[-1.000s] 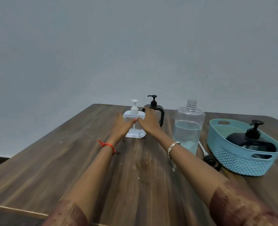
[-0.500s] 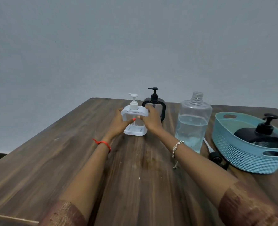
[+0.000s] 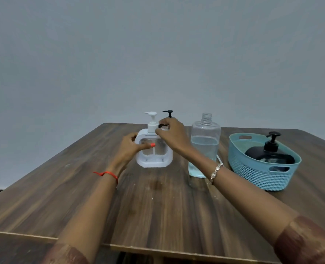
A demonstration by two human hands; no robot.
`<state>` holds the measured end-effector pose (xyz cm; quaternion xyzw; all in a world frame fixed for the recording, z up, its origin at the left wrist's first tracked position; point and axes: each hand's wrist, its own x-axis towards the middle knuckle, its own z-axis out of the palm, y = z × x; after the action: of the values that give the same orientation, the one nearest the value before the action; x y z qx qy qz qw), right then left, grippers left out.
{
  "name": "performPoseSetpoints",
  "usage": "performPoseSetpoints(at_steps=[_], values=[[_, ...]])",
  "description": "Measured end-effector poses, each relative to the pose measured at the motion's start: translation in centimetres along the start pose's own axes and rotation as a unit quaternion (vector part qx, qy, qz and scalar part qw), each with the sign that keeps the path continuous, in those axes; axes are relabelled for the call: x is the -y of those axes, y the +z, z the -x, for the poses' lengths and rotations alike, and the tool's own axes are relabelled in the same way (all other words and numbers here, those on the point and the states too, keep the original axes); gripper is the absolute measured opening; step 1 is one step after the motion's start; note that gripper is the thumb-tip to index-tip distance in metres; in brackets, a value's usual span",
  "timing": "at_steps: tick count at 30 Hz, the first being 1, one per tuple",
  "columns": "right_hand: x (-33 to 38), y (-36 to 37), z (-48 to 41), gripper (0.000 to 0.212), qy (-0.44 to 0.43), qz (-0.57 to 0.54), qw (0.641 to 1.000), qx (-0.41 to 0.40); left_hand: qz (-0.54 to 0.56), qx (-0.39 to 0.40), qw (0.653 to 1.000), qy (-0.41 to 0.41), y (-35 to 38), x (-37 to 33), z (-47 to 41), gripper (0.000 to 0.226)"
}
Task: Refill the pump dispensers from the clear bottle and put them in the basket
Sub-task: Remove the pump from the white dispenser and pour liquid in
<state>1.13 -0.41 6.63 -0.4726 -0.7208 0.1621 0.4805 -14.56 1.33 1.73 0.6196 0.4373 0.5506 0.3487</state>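
There are three pump dispensers (image 3: 154, 162), one clear bottle (image 3: 205, 147), one basket (image 3: 257, 174) and one table (image 3: 157, 206).

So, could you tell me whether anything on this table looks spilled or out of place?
No spill that I can see. The clear plastic bottle stands uncapped with liquid inside, a thin white tube lies loose on the dark wooden table beside it, and pale specks dot the tabletop.

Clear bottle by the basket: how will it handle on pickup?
The clear bottle looks over half full, so it is probably heavyish and bottom-weighted, unlikely to tip from a nudge. Its neck is uncapped, so tilting would likely spill. The smooth walls may slip or flex when gripped.
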Motion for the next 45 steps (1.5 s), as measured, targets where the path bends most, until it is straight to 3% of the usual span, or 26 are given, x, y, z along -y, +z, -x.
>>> performPoseSetpoints(at_steps=[4, 9, 14, 18, 20, 22, 24, 25, 27, 30, 32, 34, 36, 39, 43, 45], values=[[1.2, -0.9, 0.3, 0.043, 0.002, 0.011, 1.000, 0.002, 0.000, 0.015, 1.000, 0.008, 1.0, -1.0, 1.2, 0.042], [1.7, -2.5, 0.7, 0.039, 0.037, 0.012, 0.999, 0.025, 0.011, 0.025, 1.000, 0.008, 1.6, -2.0, 2.0, 0.045], [2.1, -4.6, 1.2, 0.034, 0.015, -0.037, 0.997, 0.068, 0.046, 0.067, 0.997, 0.013, 2.0, -3.0, 2.3, 0.056], [2.1, -6.5, 1.3, 0.007, -0.013, -0.129, 0.976, 0.174, 0.093, 0.112, 0.989, 0.020, 1.9, -3.4, 2.7, 0.052], [1.7, -7.6, 0.8, 0.034, 0.008, -0.178, 0.954, 0.242, 0.089, 0.126, 0.988, 0.021, 2.1, -3.6, 2.6, 0.050], [1.3, -8.3, 0.4, 0.047, 0.029, -0.238, 0.930, 0.277, 0.088, 0.119, 0.989, 0.017, 2.5, -3.7, 2.7, 0.051], [1.2, -8.3, 0.2, 0.048, 0.045, -0.283, 0.920, 0.266, 0.096, 0.098, 0.990, 0.010, 2.7, -3.7, 2.5, 0.052], [1.2, -8.0, 0.2, 0.047, 0.047, -0.266, 0.933, 0.238, 0.099, 0.091, 0.991, 0.011, 2.7, -3.7, 2.4, 0.051], [1.3, -7.1, 0.5, 0.051, 0.034, -0.147, 0.975, 0.161, 0.101, 0.084, 0.991, 0.015, 2.7, -3.8, 2.2, 0.047], [1.6, -6.1, 0.5, 0.053, 0.024, -0.054, 0.995, 0.076, 0.096, 0.075, 0.992, 0.018, 2.8, -3.9, 2.1, 0.038], [1.9, -6.3, 0.4, 0.041, 0.027, -0.090, 0.993, 0.076, 0.095, 0.063, 0.993, 0.015, 2.7, -3.9, 2.0, 0.032], [2.2, -6.6, 0.2, 0.023, 0.036, -0.145, 0.984, 0.098, 0.092, 0.057, 0.994, 0.012, 2.5, -3.8, 1.9, 0.041], [2.4, -6.5, 0.2, 0.026, 0.036, -0.176, 0.977, 0.114, 0.084, 0.053, 0.995, 0.010, 2.2, -3.8, 1.9, 0.043], [2.8, -6.0, 0.7, 0.028, 0.038, -0.121, 0.985, 0.113, 0.080, 0.050, 0.995, 0.018, 2.1, -3.8, 1.9, 0.033], [2.7, -5.5, 0.7, 0.031, 0.025, -0.046, 0.996, 0.077, 0.075, 0.047, 0.996, 0.017, 2.0, -3.7, 2.0, 0.036], [2.7, -5.7, 0.3, 0.018, 0.036, -0.070, 0.993, 0.085, 0.076, 0.048, 0.996, 0.014, 2.0, -3.8, 1.9, 0.041]])
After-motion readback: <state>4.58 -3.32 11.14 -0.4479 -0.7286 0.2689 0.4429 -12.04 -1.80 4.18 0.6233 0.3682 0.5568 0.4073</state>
